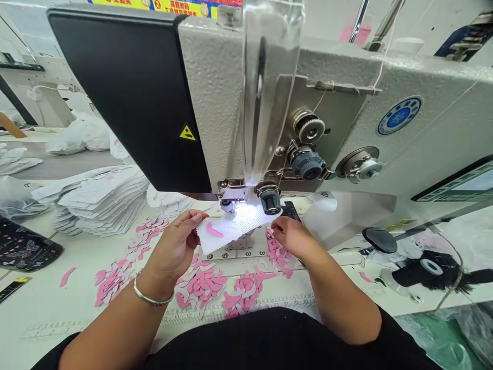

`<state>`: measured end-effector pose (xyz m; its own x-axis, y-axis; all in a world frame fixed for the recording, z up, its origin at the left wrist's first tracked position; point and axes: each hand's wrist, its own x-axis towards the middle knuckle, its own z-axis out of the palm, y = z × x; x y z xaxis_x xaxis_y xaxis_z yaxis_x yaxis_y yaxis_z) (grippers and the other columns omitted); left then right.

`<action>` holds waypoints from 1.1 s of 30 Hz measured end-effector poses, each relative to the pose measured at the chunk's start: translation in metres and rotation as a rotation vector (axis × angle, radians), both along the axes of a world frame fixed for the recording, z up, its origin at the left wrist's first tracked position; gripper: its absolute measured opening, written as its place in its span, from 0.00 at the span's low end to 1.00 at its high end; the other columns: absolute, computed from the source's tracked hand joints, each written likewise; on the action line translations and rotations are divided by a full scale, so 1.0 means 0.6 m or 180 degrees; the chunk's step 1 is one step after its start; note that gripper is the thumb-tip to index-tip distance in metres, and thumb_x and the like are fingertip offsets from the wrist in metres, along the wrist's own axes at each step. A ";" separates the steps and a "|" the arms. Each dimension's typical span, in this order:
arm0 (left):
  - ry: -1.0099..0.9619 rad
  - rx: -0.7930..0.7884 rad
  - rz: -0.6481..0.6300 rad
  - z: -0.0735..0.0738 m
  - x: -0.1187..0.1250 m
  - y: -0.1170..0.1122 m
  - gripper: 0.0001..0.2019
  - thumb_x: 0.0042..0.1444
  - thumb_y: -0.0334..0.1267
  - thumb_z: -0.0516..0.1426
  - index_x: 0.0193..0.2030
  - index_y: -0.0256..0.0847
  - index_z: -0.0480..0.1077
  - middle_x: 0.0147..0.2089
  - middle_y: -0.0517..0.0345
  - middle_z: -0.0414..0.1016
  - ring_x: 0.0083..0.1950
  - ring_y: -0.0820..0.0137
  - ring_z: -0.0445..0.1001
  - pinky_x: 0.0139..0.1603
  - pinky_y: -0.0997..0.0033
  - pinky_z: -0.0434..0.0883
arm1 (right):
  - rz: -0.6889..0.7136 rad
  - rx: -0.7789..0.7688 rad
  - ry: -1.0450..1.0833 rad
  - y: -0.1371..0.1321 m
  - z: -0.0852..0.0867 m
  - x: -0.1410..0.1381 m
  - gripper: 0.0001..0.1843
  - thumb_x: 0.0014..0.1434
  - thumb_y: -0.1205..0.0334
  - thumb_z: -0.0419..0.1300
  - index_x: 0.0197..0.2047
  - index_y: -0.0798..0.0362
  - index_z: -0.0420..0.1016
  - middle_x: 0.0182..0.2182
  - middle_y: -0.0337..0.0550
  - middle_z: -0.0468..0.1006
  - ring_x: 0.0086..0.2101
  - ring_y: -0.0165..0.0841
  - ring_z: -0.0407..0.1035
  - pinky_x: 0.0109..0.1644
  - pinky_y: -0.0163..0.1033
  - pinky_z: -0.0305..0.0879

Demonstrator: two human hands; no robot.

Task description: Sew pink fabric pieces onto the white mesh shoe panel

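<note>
A white mesh fabric piece (246, 222) lies tilted under the lit needle area of a sewing machine (215, 103). A curved pink patch (214, 230) sits on its left part. My left hand (181, 241) pinches the fabric's left end between thumb and fingers. Close to the fabric's right end, my right hand (290, 235) has its fingers curled together, just above a pile of pink pieces (278, 253). What those fingertips hold, if anything, is hidden. The presser foot (228, 206) stands over the fabric's upper edge.
More pink and white cut pieces (202, 282) lie along a ruler strip (185, 314) at the table's front. Stacked white fabric panels (100, 200) stand at the left. A black thread spool (418, 271) lies at the right. A clear tube (265, 92) hangs before the machine head.
</note>
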<state>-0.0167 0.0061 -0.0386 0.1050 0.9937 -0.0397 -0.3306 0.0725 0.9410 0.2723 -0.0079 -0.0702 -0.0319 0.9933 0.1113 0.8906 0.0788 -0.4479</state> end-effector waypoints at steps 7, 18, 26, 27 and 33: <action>0.0163 0.0006 -0.0036 -0.033 -0.002 -0.008 0.08 0.57 0.43 0.63 0.33 0.42 0.72 0.30 0.62 0.67 0.30 0.74 0.64 0.30 0.78 0.65 | -0.0008 -0.0623 -0.0564 0.030 -0.033 -0.018 0.08 0.65 0.62 0.57 0.44 0.54 0.75 0.45 0.48 0.77 0.44 0.38 0.72 0.47 0.42 0.67; 0.0923 0.0119 0.0030 -0.031 -0.020 -0.002 0.05 0.53 0.40 0.60 0.35 0.43 0.70 0.29 0.64 0.66 0.27 0.74 0.62 0.27 0.76 0.60 | -0.0233 -0.0802 -0.0744 0.045 -0.047 -0.020 0.14 0.68 0.55 0.57 0.51 0.55 0.73 0.50 0.48 0.75 0.48 0.37 0.72 0.51 0.47 0.70; 0.4400 0.0462 -0.0522 -0.035 -0.086 -0.003 0.06 0.55 0.41 0.56 0.31 0.44 0.71 0.29 0.60 0.72 0.30 0.67 0.69 0.28 0.69 0.60 | -0.0066 -0.0663 -0.0596 0.024 -0.025 -0.028 0.16 0.67 0.58 0.50 0.51 0.51 0.76 0.47 0.48 0.77 0.47 0.39 0.72 0.44 0.39 0.62; 0.4512 0.0440 -0.0474 -0.041 -0.094 0.000 0.05 0.54 0.40 0.56 0.31 0.44 0.72 0.31 0.58 0.73 0.32 0.65 0.71 0.29 0.68 0.61 | -0.0044 -0.0653 -0.0568 0.024 -0.025 -0.028 0.16 0.67 0.58 0.50 0.51 0.51 0.77 0.46 0.48 0.77 0.46 0.39 0.72 0.43 0.39 0.62; 0.5172 0.0290 0.0408 -0.058 -0.145 0.037 0.11 0.58 0.37 0.52 0.44 0.40 0.73 0.47 0.45 0.76 0.50 0.54 0.72 0.44 0.60 0.65 | 0.0025 -0.0650 -0.0432 0.022 -0.029 -0.028 0.16 0.67 0.57 0.51 0.49 0.50 0.78 0.45 0.48 0.78 0.42 0.38 0.73 0.39 0.38 0.60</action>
